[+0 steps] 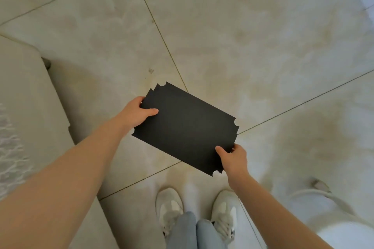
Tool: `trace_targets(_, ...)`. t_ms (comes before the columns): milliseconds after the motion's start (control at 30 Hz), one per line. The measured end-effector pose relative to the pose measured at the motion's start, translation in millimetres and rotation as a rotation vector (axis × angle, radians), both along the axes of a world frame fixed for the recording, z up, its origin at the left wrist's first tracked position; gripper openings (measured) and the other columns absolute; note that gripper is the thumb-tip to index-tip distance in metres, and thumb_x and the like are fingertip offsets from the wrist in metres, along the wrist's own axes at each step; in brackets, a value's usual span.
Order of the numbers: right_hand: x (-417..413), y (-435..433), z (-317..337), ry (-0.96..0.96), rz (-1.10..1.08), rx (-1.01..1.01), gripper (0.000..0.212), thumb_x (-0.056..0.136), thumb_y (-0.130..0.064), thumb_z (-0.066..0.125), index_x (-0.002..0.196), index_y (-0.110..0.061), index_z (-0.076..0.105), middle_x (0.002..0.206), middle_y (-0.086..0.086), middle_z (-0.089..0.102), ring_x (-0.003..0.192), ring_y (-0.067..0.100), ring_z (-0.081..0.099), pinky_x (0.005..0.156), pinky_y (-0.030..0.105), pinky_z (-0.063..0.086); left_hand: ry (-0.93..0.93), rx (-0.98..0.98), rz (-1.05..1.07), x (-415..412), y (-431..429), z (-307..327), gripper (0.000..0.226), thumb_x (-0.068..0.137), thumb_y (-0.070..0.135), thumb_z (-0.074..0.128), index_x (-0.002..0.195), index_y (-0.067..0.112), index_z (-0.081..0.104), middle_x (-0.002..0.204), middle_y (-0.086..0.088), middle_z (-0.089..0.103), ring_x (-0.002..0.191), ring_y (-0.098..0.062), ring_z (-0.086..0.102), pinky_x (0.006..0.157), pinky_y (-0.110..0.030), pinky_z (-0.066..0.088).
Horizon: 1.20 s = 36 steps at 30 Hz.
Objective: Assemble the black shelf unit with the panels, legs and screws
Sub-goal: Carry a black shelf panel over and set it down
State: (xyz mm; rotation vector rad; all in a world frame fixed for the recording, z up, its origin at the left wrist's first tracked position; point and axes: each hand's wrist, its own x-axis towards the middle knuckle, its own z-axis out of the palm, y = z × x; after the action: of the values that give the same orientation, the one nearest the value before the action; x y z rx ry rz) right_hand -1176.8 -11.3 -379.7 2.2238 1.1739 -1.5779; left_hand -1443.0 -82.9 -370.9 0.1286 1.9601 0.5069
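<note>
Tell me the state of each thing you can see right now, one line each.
Flat black rectangular panel with notched corners: held in the air, no legs attached.
Left hand: grips the panel's far left edge, thumb on top.
Right hand: grips the panel's near right corner, thumb on top.
Pair of white sneakers: worn, standing on the pale tiled floor.
</note>
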Motion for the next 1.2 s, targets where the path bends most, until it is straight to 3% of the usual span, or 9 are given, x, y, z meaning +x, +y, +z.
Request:
trace_targets(133,-0.6,-10.6,-24.3,-0.019,-0.008,-0.019,0.036,0.089,-0.018,0.066,0.121,-0.007,0.054,0.112,0.012,0.063,0.099,0.036,0.063,0.083,0.050,0.056,0.024,0.017,-0.045,-4.5,-2.8,-22.8,0.050,0.094,0.019,0.067,0.139,0.015,0.047,0.122,0.000,0.055,0.106,-0.021,0.055,0.088,-0.034,0.044)
trace_targets(233,2.7,-17.1,-45.7,-0.023,-0.027,-0.039,0.035,0.091,-0.017,0.065,0.122,-0.006,0.053,0.114,0.012,0.062,0.099,0.034,0.062,0.064,0.038,0.055,0.023,0.026,-0.078,-4.6,-7.3,-47.4,0.051,0.093,0.018,0.068,0.139,0.015,0.047,0.126,-0.001,0.053,0.109,-0.021,0.054,0.090,-0.034,0.044)
trace_targets(300,3.1,-23.8,-58.3,-0.030,-0.034,-0.061,0.036,0.092,-0.018,0.065,0.123,-0.007,0.053,0.115,0.012,0.062,0.099,0.034,0.062,0.059,0.033,0.052,0.014,0.017,-0.094,-4.0,-12.0,-63.0,0.050,0.094,0.018,0.068,0.138,0.016,0.047,0.125,-0.001,0.052,0.107,-0.021,0.055,0.087,-0.033,0.043)
trace_targets(400,1.8,-33.7,-71.2,-0.040,-0.030,-0.054,0.039,0.091,-0.018,0.066,0.126,-0.008,0.052,0.117,0.012,0.062,0.102,0.034,0.062,0.073,0.042,0.057,0.022,0.014,-0.089,-4.1,-17.6,-75.8,0.049,0.094,0.016,0.067,0.139,0.015,0.048,0.124,-0.001,0.053,0.105,-0.021,0.055,0.086,-0.032,0.042)
trace_targets(533,-4.3,-41.4,-81.4,-0.028,-0.050,-0.018,0.045,0.090,-0.017,0.067,0.130,-0.009,0.050,0.122,0.009,0.061,0.111,0.032,0.060,0.094,0.045,0.052,0.039,0.023,-0.100,-6.7,-25.5,-86.5,0.049,0.095,0.014,0.065,0.141,0.014,0.050,0.129,-0.002,0.057,0.109,-0.018,0.054,0.091,-0.031,0.042)
trace_targets(700,-10.4,-46.8,-91.6,-0.027,-0.055,-0.005,0.048,0.090,-0.018,0.068,0.132,-0.010,0.047,0.126,0.009,0.059,0.113,0.030,0.058,0.097,0.047,0.051,0.060,0.045,-0.123,-9.4,-24.9,-98.5,0.044,0.096,0.011,0.063,0.138,0.014,0.052,0.126,0.000,0.059,0.111,-0.019,0.055,0.091,-0.031,0.042)
trace_targets(867,-11.8,-50.6,-99.1,-0.041,-0.043,0.007,0.052,0.090,-0.017,0.068,0.136,-0.010,0.044,0.133,0.009,0.054,0.120,0.031,0.055,0.100,0.047,0.050,0.133,0.036,-0.202,-6.8,-22.7,-109.3,0.052,0.095,0.014,0.064,0.145,0.015,0.046,0.141,-0.004,0.054,0.129,-0.027,0.051,0.106,-0.040,0.042)
trace_targets(1200,-7.7,-47.6,-100.6,-0.060,0.093,-0.012,0.056,0.094,-0.017,0.063,0.142,-0.009,0.037,0.139,0.010,0.049,0.124,0.031,0.052,0.102,0.044,0.047,0.280,-0.043,-0.329,2.6,-25.3,-119.5,0.060,0.098,0.017,0.061,0.151,0.010,0.032,0.149,-0.010,0.045,0.136,-0.032,0.044,0.111,-0.043,0.037)
